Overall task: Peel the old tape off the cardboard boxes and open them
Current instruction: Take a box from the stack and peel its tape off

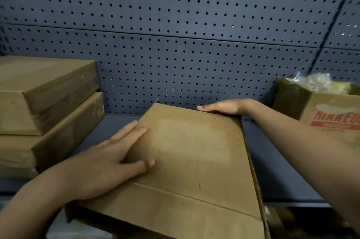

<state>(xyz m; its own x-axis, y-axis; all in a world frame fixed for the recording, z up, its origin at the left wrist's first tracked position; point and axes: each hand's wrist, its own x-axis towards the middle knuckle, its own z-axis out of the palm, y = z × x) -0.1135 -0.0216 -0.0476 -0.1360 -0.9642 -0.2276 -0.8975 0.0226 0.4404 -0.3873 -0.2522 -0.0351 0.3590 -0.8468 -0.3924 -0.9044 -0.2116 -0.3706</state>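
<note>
A flat brown cardboard box [191, 162] lies on the dark shelf in front of me, its top face showing a pale patch where the surface is torn away. My left hand [109, 161] rests flat on the box's left side, fingers straight and spread. My right hand [222, 106] reaches to the far right corner of the box and lies along its back edge; its fingertips are partly hidden behind the edge.
Two flat cardboard boxes [44, 90] are stacked at the left. An open box with red print [327, 114] and a plastic bag [311, 83] in it stands at the right. A grey pegboard wall [175, 44] backs the shelf [282, 170].
</note>
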